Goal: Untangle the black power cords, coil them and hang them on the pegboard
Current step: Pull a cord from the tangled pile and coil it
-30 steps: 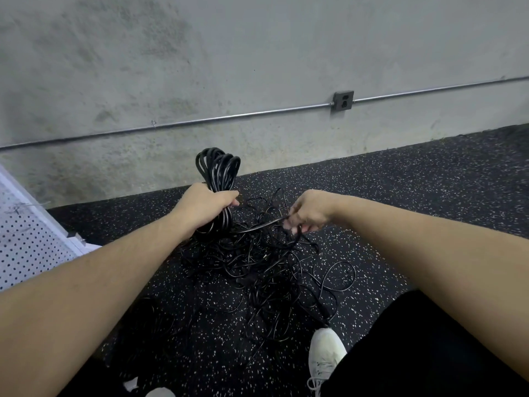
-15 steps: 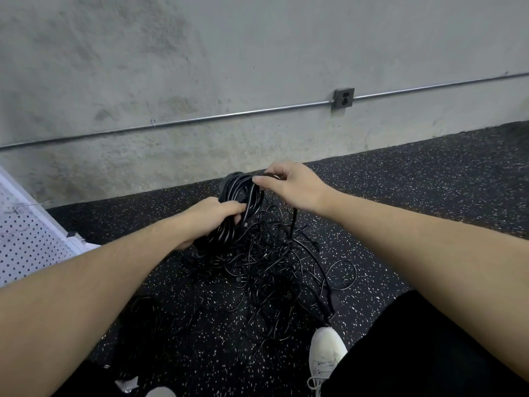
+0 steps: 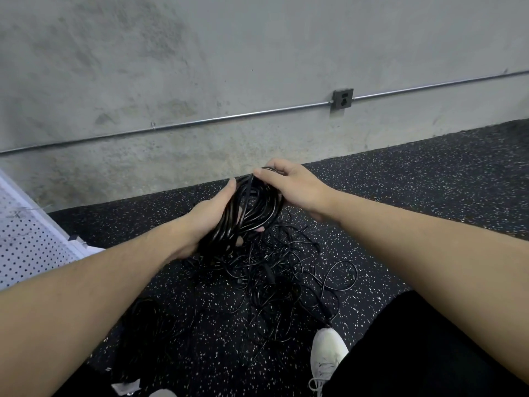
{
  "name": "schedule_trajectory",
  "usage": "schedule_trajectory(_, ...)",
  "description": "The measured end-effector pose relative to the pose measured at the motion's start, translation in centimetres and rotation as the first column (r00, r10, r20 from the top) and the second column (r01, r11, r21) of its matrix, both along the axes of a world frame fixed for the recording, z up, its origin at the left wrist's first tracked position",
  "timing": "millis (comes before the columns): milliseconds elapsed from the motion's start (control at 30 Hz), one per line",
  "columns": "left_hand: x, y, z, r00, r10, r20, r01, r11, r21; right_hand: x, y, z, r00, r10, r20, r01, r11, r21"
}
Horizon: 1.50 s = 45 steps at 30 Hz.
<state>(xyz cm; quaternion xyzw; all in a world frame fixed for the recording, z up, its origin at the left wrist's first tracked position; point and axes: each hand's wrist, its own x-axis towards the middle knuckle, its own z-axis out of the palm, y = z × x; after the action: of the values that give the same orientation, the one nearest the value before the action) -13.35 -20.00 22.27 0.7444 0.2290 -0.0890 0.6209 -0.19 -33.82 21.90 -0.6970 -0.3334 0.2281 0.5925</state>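
— Both hands on the coil (image 3: 252,213)?

— Yes. Left hand (image 3: 209,222) grips it from the left and below, fingers curled round the bundled loops, thumb up along the near side. Right hand (image 3: 292,187) lies over the top right of the coil, with thumb and forefinger pinching a strand at the upper edge.

— Where is the coil?

— Held up above the floor (image 3: 429,173), over the heap, tilted with its upper end toward the wall (image 3: 257,53).

— And the rest of the cords?

— A loose tangle (image 3: 274,285) lies on the speckled black floor directly beneath the hands, loops spilling out to the right. Strands run from the coil's lower end down into it. A second dark bundle (image 3: 148,319) lies on the floor to the left, partly behind the left forearm; I cannot tell if it is coiled.

— The pegboard?

— White pegboard (image 3: 25,245) at the left edge, well apart from the coil. Whether anything hangs on it I cannot tell.

— Anything else?

— A white shoe (image 3: 326,356) at the bottom, just beside the tangle's near edge, with a black trouser leg next to it. On the concrete wall, a metal conduit (image 3: 229,118) runs across to a grey outlet (image 3: 342,98).
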Motion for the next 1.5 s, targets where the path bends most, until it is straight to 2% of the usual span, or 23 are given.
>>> schedule_trajectory(67,-0.1,0.2,0.0,1.000,-0.028,0.000,0.028,1.000,-0.004,0.1,-0.2,0.0,1.000,0.001,0.013,-0.001,1.000,-0.008)
schedule_trajectory(200,-0.4,0.7,-0.6,0.964,-0.263,-0.046,0.266,0.960,0.084,-0.2,0.3,0.0,0.991,0.046,0.122,-0.033,0.995,-0.099)
schedule_trajectory(267,-0.4,0.9,-1.0,0.948,-0.315,-0.049,0.318,0.942,0.103,-0.5,0.3,0.2,0.985,0.068,0.157,-0.046,0.990,-0.137)
schedule_trajectory(333,-0.2,1.0,-1.2,0.949,-0.313,-0.035,0.315,0.945,0.085,-0.5,0.3,0.2,0.981,0.080,0.178,-0.041,0.976,-0.215)
schedule_trajectory(467,-0.4,1.1,-1.5,0.957,-0.286,-0.052,0.289,0.955,0.072,-0.4,0.0,-0.4,0.992,0.113,0.062,-0.089,0.947,-0.307)
schedule_trajectory(600,-0.1,1.3,-1.8,0.985,-0.174,-0.005,0.174,0.982,0.076,-0.4,0.2,-0.1,0.991,0.026,0.133,0.000,0.981,-0.196)
schedule_trajectory(733,0.3,1.5,-1.6,0.996,-0.053,0.074,0.052,0.999,0.013,-0.2,0.8,0.2,0.978,-0.066,0.199,0.093,0.987,-0.130)
schedule_trajectory(900,0.3,1.9,-1.4,0.975,-0.219,0.027,0.211,0.961,0.178,-0.2,0.1,0.1,0.974,-0.001,0.225,0.036,0.988,-0.148)
schedule_trajectory(1033,0.7,3.3,-0.7,0.960,-0.278,-0.033,0.270,0.890,0.368,0.2,-0.4,1.7,0.949,0.033,0.313,0.020,0.986,-0.164)
schedule_trajectory(1133,0.9,3.4,-0.1,0.905,-0.407,-0.124,0.419,0.799,0.431,0.1,-0.7,2.7,0.951,0.122,0.283,-0.055,0.970,-0.235)
schedule_trajectory(1300,0.3,2.7,-0.9,0.801,-0.497,-0.332,0.593,0.590,0.548,0.6,-1.2,2.8,0.899,0.332,0.286,-0.185,0.879,-0.440)
schedule_trajectory(1367,0.2,2.4,-1.0,0.798,-0.492,-0.348,0.595,0.550,0.587,0.3,-1.1,2.5,0.900,0.308,0.309,-0.166,0.897,-0.410)
schedule_trajectory(1467,0.3,1.2,-0.2,0.764,-0.568,-0.305,0.594,0.437,0.676,0.2,-0.6,2.4,0.941,0.211,0.264,-0.147,0.960,-0.240)
schedule_trajectory(1500,0.3,0.9,0.0,0.760,-0.591,-0.271,0.579,0.426,0.695,0.1,-0.5,2.5,0.947,0.194,0.256,-0.143,0.968,-0.206)
